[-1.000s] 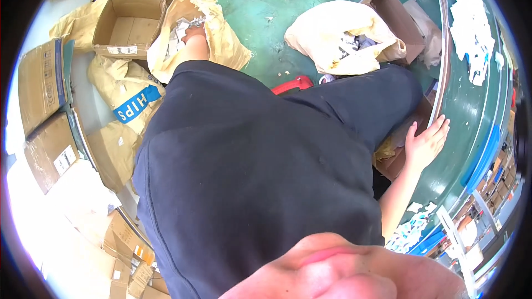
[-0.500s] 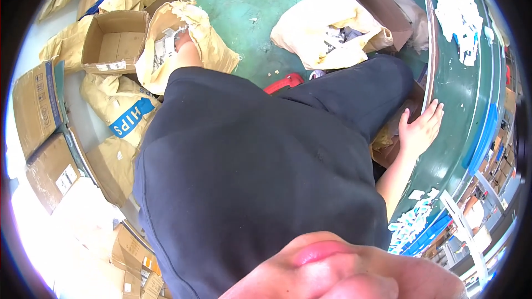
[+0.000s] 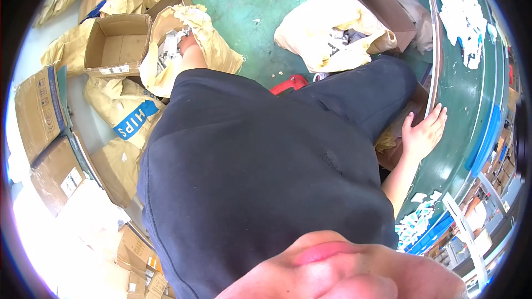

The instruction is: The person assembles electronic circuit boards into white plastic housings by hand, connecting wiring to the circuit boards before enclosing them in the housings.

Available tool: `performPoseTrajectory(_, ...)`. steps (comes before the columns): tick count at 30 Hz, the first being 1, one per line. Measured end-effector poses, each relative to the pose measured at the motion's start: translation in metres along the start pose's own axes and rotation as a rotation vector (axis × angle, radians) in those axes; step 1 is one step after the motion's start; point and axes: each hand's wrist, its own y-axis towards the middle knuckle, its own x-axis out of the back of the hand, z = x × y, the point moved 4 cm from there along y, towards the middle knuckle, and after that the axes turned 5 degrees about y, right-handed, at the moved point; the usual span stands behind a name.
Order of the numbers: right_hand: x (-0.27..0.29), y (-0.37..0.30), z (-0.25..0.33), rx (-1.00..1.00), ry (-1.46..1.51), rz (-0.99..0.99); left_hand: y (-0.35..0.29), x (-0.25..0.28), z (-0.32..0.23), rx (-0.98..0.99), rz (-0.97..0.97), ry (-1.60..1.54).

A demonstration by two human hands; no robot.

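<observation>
My left hand (image 3: 187, 43) reaches down into an open yellow paper bag (image 3: 219, 50) on the green floor. Its fingers are buried among small grey and white parts (image 3: 166, 50), so its grip is hidden. My right hand (image 3: 424, 133) lies flat with fingers spread against the metal edge (image 3: 438, 55) of a green table (image 3: 471, 99), holding nothing. My dark shirt and trousers fill the middle of the view.
A second yellow bag (image 3: 313, 27) with parts lies ahead beside a brown box (image 3: 382, 0). An open cardboard box (image 3: 113, 47) and flattened cartons (image 3: 39, 105) are at the left. A red object (image 3: 291, 83) peeks out by my leg. White paper scraps (image 3: 463, 11) litter the table.
My left arm has stayed in the yellow bag while my body leaned further over it. My right hand has stayed on the table edge.
</observation>
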Motion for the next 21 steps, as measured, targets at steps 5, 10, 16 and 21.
performPoseTrajectory(5,-0.003,0.002,0.001,-0.016,0.033,-0.018,-0.005,0.057,0.002,-0.238,-0.015,0.236)
performPoseTrajectory(10,-0.004,0.001,0.003,-0.022,0.001,-0.024,-0.041,0.102,0.002,-0.350,-0.028,0.321)
performPoseTrajectory(16,0.000,-0.002,-0.002,-0.036,-0.008,-0.022,-0.075,0.168,0.002,-0.515,-0.090,-0.034)
performPoseTrajectory(21,-0.003,-0.005,-0.006,-0.020,0.033,-0.042,-0.108,0.210,0.013,-0.626,-0.200,-0.081)
